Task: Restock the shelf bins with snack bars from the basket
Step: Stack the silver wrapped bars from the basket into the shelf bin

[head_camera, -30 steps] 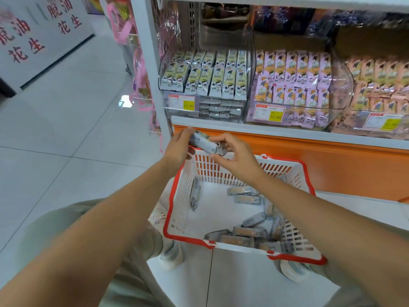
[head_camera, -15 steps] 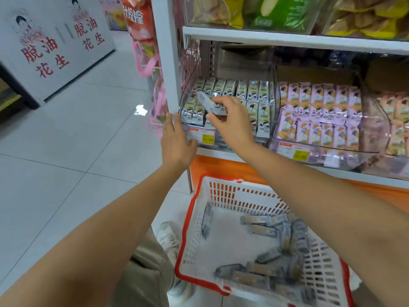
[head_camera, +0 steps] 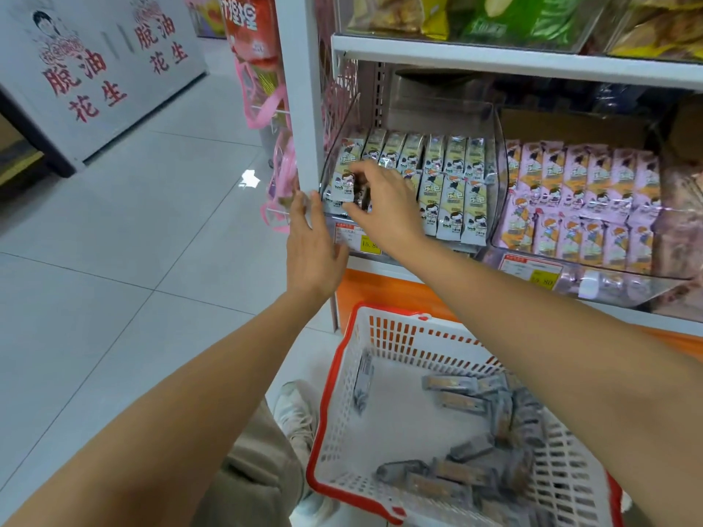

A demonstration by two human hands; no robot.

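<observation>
Head view shows me the basket point(head_camera: 334, 378) nearest, grey snack bars point(head_camera: 456, 401) lying loose inside. Above it my left hand point(head_camera: 314, 252) is spread, fingertips by the white shelf post point(head_camera: 300, 108). Beyond, my right hand point(head_camera: 384, 207) pinches one bar point(head_camera: 343, 184) at the clear bin's point(head_camera: 496, 165) front-left corner.

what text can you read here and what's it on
"脱油花生", twice, on the grey board.
"15.8", partly hidden, on the left price tag.
"80" on the right price tag; rest blurred.
Bars, red bag: print too blurred to read.
</observation>
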